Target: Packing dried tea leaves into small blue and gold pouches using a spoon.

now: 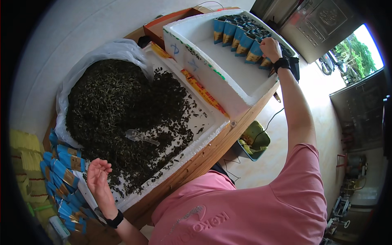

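Observation:
My right hand [270, 49], fingers curled, reaches over the blue-and-gold packets [244, 43] that stand in rows, filled with dark leaves, in a white foam box [211, 65]. Whether its fingers hold one of them cannot be told. My left hand [98, 176] hovers palm up with bent fingers and nothing in it, beside a pile of flat blue-and-gold packets [65, 173]. Between the hands, dark dried leaves [107, 98] spill from a clear plastic bag [122, 49] over a white foam tray [211, 134]. A clear plastic scoop [142, 137] lies on the leaves.
The tray and box rest on a wooden table [196, 165]. An orange-rimmed box [171, 21] stands behind the foam box. Stacks of yellow packets [29, 165] lie at the far left. Below the table edge is a bin [254, 144] with a green liner, and a black cable runs near it.

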Motion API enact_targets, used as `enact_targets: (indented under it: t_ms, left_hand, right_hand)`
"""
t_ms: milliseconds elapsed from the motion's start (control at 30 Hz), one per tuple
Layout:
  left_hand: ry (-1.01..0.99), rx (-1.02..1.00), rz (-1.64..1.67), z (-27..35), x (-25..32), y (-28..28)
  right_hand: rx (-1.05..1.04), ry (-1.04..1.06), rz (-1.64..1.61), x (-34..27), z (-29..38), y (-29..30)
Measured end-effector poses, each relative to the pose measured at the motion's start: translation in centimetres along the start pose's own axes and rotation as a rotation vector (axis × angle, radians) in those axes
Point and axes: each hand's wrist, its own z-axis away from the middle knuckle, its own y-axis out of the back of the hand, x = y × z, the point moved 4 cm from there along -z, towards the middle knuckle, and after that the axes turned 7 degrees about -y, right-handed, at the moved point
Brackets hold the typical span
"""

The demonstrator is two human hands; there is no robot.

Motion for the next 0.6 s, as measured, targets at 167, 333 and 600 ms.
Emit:
enact_targets:
  t_ms: [167, 333, 600]
  left_hand:
    - [-0.018, -0.024, -0.004, 0.7, 0.5, 0.1]
    - [-0.023, 0.001, -0.023, 0.6, 0.8, 0.6]
    - [-0.135, 0.399, -0.543, 3.5, 2.6, 6.9]
  right_hand:
    - [-0.082, -0.045, -0.084, -0.8, 0.4, -1.2]
    - [0.054, 0.123, -0.147, 2.0, -1.3, -0.6]
    - [0.016, 0.745, -0.364, -18.0, 20.4, 3.3]
